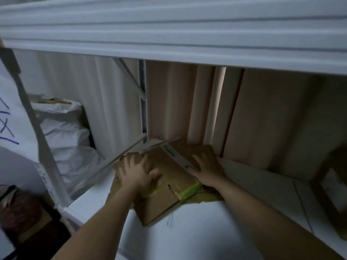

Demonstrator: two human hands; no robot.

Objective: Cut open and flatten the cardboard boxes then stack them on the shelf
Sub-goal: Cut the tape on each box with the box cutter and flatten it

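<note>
White shelving fills my view; the shelf (pixel 197 231) board carries the stack, with tall cardboard sheets (pixel 262 119) upright well beyond my fingertips. Flattened cardboard boxes (pixel 174 177) lie directly under both palms, probably so that springy panels stay flat while being squared. My left hand (pixel 135 175) presses with fingers spread; my right hand (pixel 208 169) presses likewise, fingers spread, beside a white label strip (pixel 178 156).
</note>
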